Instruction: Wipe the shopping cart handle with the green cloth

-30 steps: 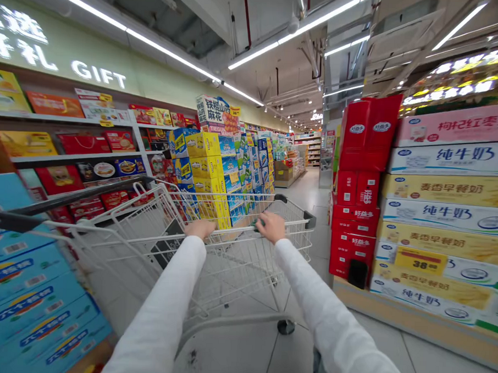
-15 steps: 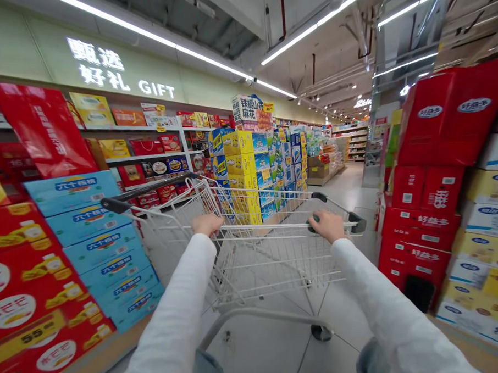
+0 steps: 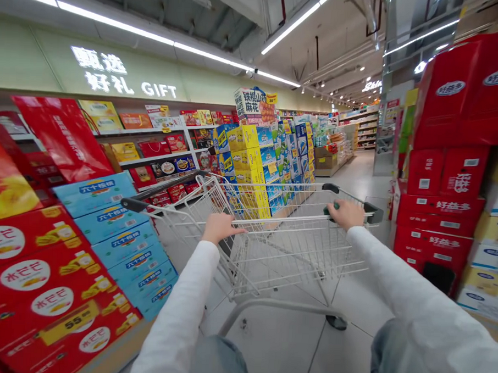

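The shopping cart [image 3: 279, 254] runs straight ahead, its long axis pointing away; the right hand [image 3: 344, 214] curls around its handle [image 3: 289, 217], while the left hand [image 3: 221, 228] lies flat and open.

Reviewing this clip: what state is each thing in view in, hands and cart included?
Left hand: open, fingers extended, on cart rail
Right hand: curled around the rail
Cart: upright on the floor
Red cartons: stacked
Blue cartons: stacked
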Action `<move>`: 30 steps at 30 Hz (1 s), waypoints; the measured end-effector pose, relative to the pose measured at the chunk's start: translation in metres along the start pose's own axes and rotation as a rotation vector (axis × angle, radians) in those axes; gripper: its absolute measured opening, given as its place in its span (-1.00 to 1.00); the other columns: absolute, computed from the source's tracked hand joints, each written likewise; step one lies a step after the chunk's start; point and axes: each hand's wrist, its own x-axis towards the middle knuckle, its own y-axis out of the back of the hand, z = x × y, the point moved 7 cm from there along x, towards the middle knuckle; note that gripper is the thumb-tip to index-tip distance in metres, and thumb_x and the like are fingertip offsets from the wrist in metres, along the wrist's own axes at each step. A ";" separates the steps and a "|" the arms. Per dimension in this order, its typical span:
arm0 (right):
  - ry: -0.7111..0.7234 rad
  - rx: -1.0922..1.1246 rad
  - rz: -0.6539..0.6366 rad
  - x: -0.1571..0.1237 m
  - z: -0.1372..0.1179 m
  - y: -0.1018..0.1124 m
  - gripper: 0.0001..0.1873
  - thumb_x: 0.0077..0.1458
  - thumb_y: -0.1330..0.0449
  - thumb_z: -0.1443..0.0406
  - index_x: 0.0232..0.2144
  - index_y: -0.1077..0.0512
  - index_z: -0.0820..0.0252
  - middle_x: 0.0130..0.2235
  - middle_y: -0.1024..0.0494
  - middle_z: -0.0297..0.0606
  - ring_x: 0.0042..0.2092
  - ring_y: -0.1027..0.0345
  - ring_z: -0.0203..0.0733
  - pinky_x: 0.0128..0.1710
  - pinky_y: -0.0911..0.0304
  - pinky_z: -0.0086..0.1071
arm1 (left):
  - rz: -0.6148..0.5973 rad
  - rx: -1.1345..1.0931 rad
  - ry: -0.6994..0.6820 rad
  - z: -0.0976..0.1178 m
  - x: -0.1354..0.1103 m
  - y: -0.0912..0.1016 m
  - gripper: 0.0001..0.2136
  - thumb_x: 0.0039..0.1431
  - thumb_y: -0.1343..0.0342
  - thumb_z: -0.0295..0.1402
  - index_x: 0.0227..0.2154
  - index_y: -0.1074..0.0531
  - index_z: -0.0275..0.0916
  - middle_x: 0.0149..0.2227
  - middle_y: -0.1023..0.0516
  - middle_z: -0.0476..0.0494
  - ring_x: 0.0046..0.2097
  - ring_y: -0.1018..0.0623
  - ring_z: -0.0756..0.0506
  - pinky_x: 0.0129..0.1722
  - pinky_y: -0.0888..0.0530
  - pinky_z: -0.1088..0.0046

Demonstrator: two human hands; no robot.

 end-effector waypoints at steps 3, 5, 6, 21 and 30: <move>0.243 0.058 0.036 -0.024 -0.087 0.002 -0.65 0.09 0.02 0.15 -0.42 -0.49 0.20 -0.35 -0.53 -0.15 -0.31 -0.35 -0.17 -0.45 0.07 -0.39 | 0.008 0.021 0.041 -0.002 0.002 -0.003 -0.20 -0.08 0.31 0.35 -0.40 -0.53 -0.30 -0.37 -0.56 -0.39 -0.22 -0.54 -0.28 -0.27 -0.33 0.33; 0.348 0.107 0.060 -0.043 -0.145 0.002 -0.67 0.09 0.02 0.17 -0.42 -0.48 0.20 -0.35 -0.53 -0.17 -0.31 -0.35 -0.18 -0.42 0.03 -0.40 | 0.023 0.012 0.081 -0.004 0.003 -0.003 -0.19 -0.08 0.32 0.35 -0.39 -0.54 -0.30 -0.37 -0.56 -0.39 -0.22 -0.54 -0.27 -0.27 -0.33 0.34; 0.369 0.125 0.063 -0.050 -0.168 0.002 -0.67 0.09 0.03 0.18 -0.42 -0.48 0.20 -0.35 -0.53 -0.17 -0.31 -0.35 -0.18 -0.41 0.02 -0.40 | 0.026 0.004 0.099 -0.005 0.002 -0.003 -0.19 -0.07 0.32 0.35 -0.39 -0.54 -0.30 -0.37 -0.56 -0.38 -0.22 -0.54 -0.26 -0.27 -0.33 0.35; 0.464 0.178 0.016 -0.059 -0.189 0.007 -0.69 0.14 0.06 0.18 -0.38 -0.45 0.16 -0.33 -0.50 -0.22 -0.27 -0.36 -0.20 -0.38 -0.02 -0.41 | -0.023 -0.065 0.238 -0.003 0.001 -0.002 -0.41 -0.05 0.11 0.22 -0.36 -0.57 -0.18 -0.33 -0.58 -0.30 -0.20 -0.55 -0.25 -0.23 -0.39 0.32; 0.412 0.131 -0.153 -0.049 -0.188 0.006 -0.67 0.12 0.03 0.16 -0.35 -0.49 0.17 -0.29 -0.55 -0.14 -0.28 -0.42 -0.16 -0.36 -0.12 -0.40 | -0.045 -0.042 0.206 0.006 0.001 0.002 -0.45 0.03 0.07 0.11 -0.33 -0.56 -0.30 -0.33 -0.57 -0.39 -0.19 -0.55 -0.26 -0.21 -0.41 0.28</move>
